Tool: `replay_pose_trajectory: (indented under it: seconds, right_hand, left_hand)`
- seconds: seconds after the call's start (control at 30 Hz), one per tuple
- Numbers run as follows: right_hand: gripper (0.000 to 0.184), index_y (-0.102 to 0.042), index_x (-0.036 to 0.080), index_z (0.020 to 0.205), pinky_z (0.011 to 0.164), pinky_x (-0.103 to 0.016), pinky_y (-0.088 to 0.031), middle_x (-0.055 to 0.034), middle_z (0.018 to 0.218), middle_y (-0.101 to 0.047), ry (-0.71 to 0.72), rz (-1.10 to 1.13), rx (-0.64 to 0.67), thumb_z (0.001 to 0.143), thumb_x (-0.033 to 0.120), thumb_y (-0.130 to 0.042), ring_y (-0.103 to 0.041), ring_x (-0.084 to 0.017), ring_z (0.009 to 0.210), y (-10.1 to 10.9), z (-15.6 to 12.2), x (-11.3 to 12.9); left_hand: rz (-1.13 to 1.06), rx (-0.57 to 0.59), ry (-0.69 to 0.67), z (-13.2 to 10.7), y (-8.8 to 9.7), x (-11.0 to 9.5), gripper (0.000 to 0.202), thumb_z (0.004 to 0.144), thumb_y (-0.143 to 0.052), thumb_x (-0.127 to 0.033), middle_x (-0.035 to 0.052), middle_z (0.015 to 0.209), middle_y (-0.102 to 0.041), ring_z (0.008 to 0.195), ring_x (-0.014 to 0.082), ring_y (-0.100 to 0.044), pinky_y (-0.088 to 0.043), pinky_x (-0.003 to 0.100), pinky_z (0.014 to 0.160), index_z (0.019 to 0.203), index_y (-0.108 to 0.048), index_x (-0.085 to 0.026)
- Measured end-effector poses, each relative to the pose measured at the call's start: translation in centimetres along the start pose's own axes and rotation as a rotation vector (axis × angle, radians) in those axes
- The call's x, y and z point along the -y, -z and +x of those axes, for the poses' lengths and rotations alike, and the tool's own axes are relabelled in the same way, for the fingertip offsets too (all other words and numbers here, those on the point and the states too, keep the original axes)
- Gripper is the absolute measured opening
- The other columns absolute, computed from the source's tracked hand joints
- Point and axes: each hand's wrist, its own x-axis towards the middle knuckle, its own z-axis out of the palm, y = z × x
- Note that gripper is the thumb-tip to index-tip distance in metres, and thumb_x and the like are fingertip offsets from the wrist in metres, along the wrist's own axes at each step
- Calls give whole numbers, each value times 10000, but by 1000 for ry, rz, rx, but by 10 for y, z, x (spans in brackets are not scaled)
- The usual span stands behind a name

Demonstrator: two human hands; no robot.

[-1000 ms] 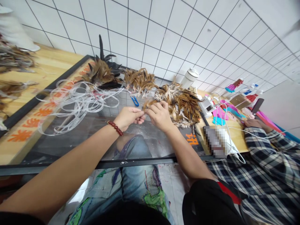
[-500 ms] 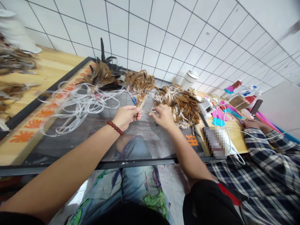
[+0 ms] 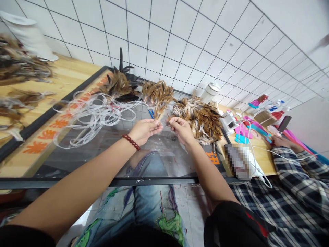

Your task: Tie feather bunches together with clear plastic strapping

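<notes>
Potentially, a loosened pinch could scatter the tuft [image 3: 159, 111]

Left hand [image 3: 147, 130] pinches the tuft's base above the glass [image 3: 178, 164]; right hand [image 3: 181, 129], just beside it, pinches what looks like a feather [image 3: 168, 119]; the pile [image 3: 207, 118] bounds the right, the coil [image 3: 97, 118] the left, snips [image 3: 151, 113] lie beyond; open glass runs to the near frame [image 3: 164, 181]

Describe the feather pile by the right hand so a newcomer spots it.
On the black-framed board, look toward the tiled wall and white tumbler. The feather pile in front, beside the right hand, is the rightmost and largest of the board's three.
</notes>
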Motion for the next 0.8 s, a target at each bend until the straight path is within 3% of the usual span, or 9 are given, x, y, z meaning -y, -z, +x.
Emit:
replay_pose_trajectory:
  seconds: [0.27, 0.4, 0.6, 0.8]
  right_hand:
    - [180, -629, 211, 734, 617, -210, -386, 39, 797, -572, 68, 142, 7, 668, 347, -727, -452, -67, 640, -17, -5, -4]
    - [202, -603, 207, 731, 687, -225, -422, 29, 781, -551, 107, 124, 0, 680, 366, -716, -483, -91, 700, -18, -5, -6]
    - [212, -601, 206, 765, 671, -222, -405, 20, 769, -519, 146, 71, -36, 688, 373, -709, -454, -97, 696, -17, -3, -8]
    - [263, -557, 206, 777, 671, -237, -421, 13, 803, -517, 185, 5, -38, 717, 433, -674, -457, -97, 683, -18, -4, -9]
  left_hand:
    - [-70, 105, 75, 1, 1, 3, 63, 798, -594, -33, 90, 781, -696, 742, 155, -690, -546, 319, 790, 766, -611, -84]
    - [-21, 157, 141, -3, -1, 2, 47, 819, -586, -66, 112, 777, -697, 708, 146, -686, -554, 265, 710, 807, -631, -75]
    - [-14, 118, 116, -3, -4, 2, 123, 833, -547, -40, 31, 595, -614, 500, 64, -577, -500, 161, 515, 734, -609, -79]
    - [82, 183, 148, -5, -4, 3, 190, 840, -533, -48, 34, 595, -593, 480, 61, -558, -480, 159, 490, 663, -601, -68]
